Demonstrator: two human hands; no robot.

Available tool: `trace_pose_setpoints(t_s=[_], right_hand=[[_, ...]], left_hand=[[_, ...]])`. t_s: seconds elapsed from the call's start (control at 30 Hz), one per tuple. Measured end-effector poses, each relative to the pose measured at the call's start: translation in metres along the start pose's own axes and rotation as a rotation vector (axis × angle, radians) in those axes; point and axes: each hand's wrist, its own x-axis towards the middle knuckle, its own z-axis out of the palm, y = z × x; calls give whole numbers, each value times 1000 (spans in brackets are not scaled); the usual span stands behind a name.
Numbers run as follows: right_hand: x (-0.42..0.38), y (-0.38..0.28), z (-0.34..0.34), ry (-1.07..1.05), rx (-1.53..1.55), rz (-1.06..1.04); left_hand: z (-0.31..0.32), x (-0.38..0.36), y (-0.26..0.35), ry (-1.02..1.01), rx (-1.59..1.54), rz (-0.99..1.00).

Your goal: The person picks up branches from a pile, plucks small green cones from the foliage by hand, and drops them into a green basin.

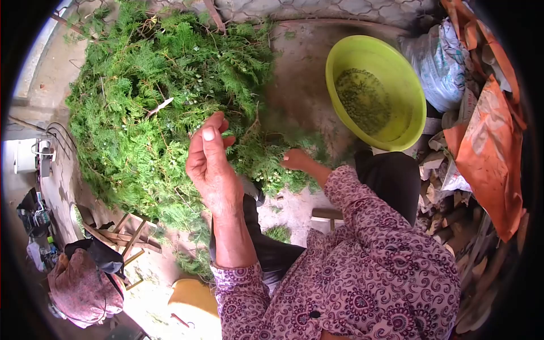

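Note:
A large heap of green leafy branches (153, 107) with small pale berries or cones covers the ground at the left and centre. My left hand (214, 164) is raised in front of the heap, its fingers curled and pressed to the thumb; whatever is between them is too small to make out. At the heap's right edge, my right hand (296, 160) is closed on a green branch (306, 144), whose leaves are partly blurred. Up and to the right stands a yellow-green basin (405, 122) with many small green pieces (362, 102) at its bottom.
Beside the basin are a plastic sack (439, 68), an orange sheet (490, 158) and stacked wood pieces (453, 232). At the lower left are a wooden stool (133, 235), a patterned cloth bundle (88, 283) and a yellow container (192, 294). Concrete wall blocks (340, 11) run along the top.

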Motion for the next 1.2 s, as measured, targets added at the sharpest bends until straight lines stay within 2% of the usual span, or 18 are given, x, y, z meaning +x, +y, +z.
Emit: trace_pose_setpoints(t_s=[0.07,0.23,0.3,0.37,0.43,0.47,0.53,0.57,0.63,0.73,0.83,0.9,0.93,0.97,1.03,1.17,1.2], right_hand=[[11,11,23,-126,-146,10],[15,6,53,-262,-126,28],[14,0,61,-299,-228,204],[14,-5,62,-305,-197,243],[20,0,71,-149,-185,166],[20,-1,65,-144,-188,169],[12,-13,35,-189,-341,-139],[2,-20,17,-180,-348,-134],[-30,-47,-29,-120,216,98],[-53,-58,-63,-57,360,38],[-78,-80,-104,-96,328,-41],[-96,-94,-132,-78,316,-108],[-106,-101,-145,-73,311,-174],[-116,-109,-160,-61,299,-178],[-136,-122,-186,-57,320,-262],[-158,-132,-223,-124,401,-305],[-165,-134,-229,-114,442,-354]], left_hand=[[-2,0,3,7,0,-13],[-4,0,4,14,3,-59],[-3,0,4,-15,10,-68],[-2,0,2,-12,-8,-74],[-1,-1,3,-10,-12,-83],[-1,-2,3,-13,-17,-80],[-2,-1,2,-35,-35,-76],[-3,-1,1,-38,-46,-72],[-4,-1,0,-46,-27,-69],[-2,-1,4,-98,-10,-80],[-1,-4,-2,-175,3,-87],[-1,-5,-6,-340,69,-98],[2,-8,-5,-380,23,-175],[5,-10,-8,-382,12,-162],[8,-13,-21,-590,-5,-92],[22,-19,-31,-811,230,-64],[28,-22,-24,-802,227,-51]])
